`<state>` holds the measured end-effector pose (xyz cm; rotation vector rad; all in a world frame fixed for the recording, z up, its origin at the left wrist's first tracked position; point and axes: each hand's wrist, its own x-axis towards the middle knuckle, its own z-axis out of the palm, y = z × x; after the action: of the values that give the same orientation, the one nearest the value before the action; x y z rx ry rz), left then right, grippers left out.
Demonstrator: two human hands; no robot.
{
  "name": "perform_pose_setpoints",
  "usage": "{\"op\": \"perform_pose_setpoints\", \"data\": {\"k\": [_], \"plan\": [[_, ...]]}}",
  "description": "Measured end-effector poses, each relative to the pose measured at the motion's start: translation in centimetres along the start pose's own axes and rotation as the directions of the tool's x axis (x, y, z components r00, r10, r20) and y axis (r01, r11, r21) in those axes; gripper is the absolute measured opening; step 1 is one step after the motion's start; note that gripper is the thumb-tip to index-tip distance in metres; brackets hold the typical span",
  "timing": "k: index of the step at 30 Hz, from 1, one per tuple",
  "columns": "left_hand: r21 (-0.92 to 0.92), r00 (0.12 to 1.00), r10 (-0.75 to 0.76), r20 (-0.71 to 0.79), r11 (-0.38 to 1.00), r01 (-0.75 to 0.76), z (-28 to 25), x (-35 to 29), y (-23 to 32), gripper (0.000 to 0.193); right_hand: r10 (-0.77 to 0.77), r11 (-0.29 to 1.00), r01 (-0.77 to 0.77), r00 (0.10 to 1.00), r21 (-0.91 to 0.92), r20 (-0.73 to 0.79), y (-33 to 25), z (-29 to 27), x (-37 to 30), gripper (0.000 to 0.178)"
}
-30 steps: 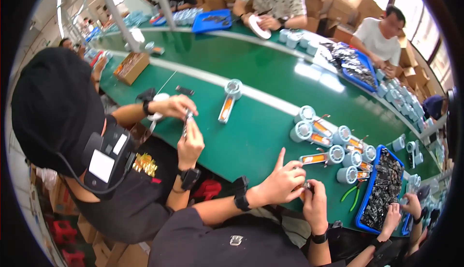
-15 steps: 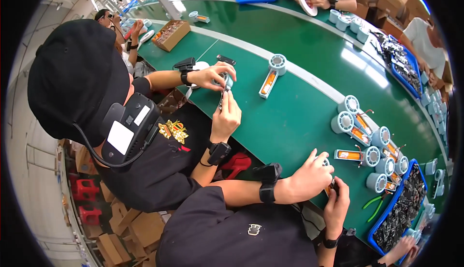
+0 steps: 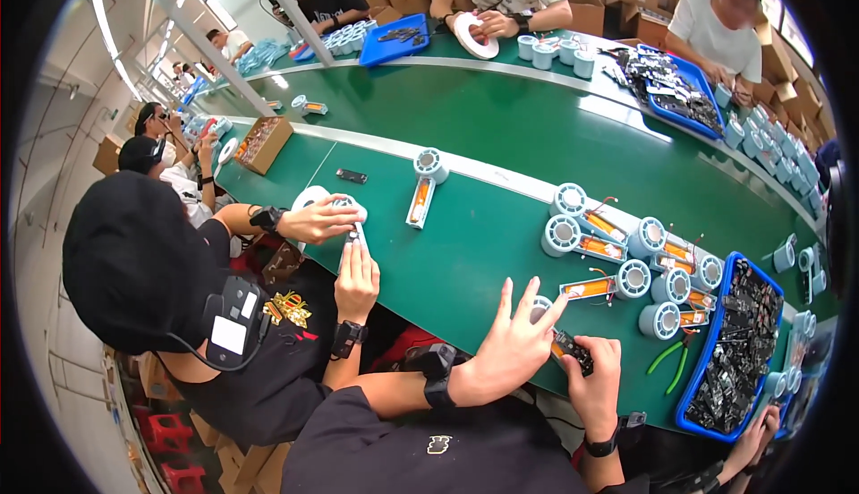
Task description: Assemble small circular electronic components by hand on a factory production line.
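Right now your right hand (image 3: 592,378) pinches a small black part (image 3: 573,351) steady, while your left hand (image 3: 510,351), fingers spread and empty, works its top. Grey spools (image 3: 662,319) wait at two o'clock on the table (image 3: 483,225).

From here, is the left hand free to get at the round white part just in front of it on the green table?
Probably yes. The left hand is open with fingers spread, holding nothing, and the round white part sits right at its fingertips with nothing between. The right hand holds a small black piece beside it.
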<state>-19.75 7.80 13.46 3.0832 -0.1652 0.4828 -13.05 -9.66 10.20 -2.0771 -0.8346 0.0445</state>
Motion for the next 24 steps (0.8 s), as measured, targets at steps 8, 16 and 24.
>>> {"op": "perform_pose_setpoints", "data": {"k": [8,16,24], "plan": [[-0.335,0.997,0.080,0.003,0.939,-0.074,1.7,1.6,-2.9,0.023,0.155,0.984,-0.154,0.988,0.095,-0.011,1.4,-0.3,0.9,0.031],[-0.425,0.956,0.040,-0.291,0.890,-0.167,5.2,-1.3,-2.5,0.024,0.160,0.974,-0.157,0.987,0.166,-0.006,1.6,-0.8,-1.3,0.031],[-0.313,0.974,0.053,-0.221,0.942,-0.122,3.0,0.1,-1.9,0.025,0.123,0.980,-0.122,0.992,0.155,0.002,1.8,-0.3,-1.3,0.031]]}}
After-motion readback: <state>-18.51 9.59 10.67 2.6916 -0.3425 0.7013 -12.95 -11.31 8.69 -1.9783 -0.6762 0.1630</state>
